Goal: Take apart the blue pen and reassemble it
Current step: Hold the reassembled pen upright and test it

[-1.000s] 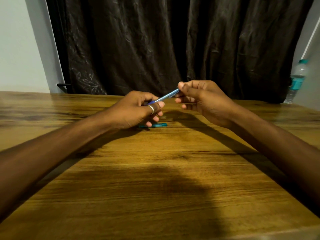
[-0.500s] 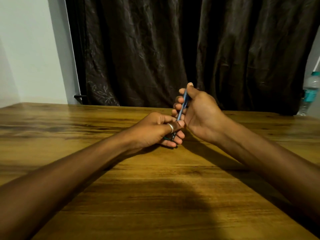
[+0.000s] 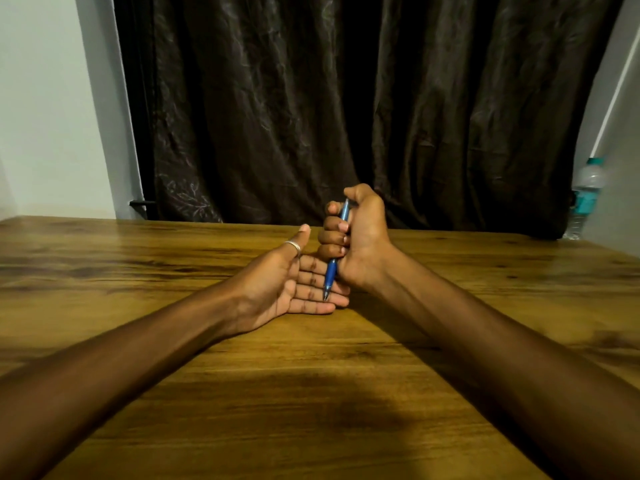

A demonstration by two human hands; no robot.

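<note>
The blue pen [image 3: 331, 271] stands nearly upright with its tip down, gripped in the fist of my right hand [image 3: 356, 244]. My thumb rests near its top end. The pen's tip touches the fingers of my left hand [image 3: 287, 285], which lies flat and palm up on the wooden table [image 3: 277, 393]. A silver ring sits on the left thumb. My left hand holds nothing. The small teal part seen earlier on the table is hidden.
A dark curtain [image 3: 346, 109] hangs behind the table's far edge. A clear water bottle with a teal label [image 3: 585, 199] stands at the far right corner. A pale wall is at the left.
My right hand turned the pen from slanted to upright with the tip down. My left hand let go of the pen and opened flat, palm up, under the tip.
</note>
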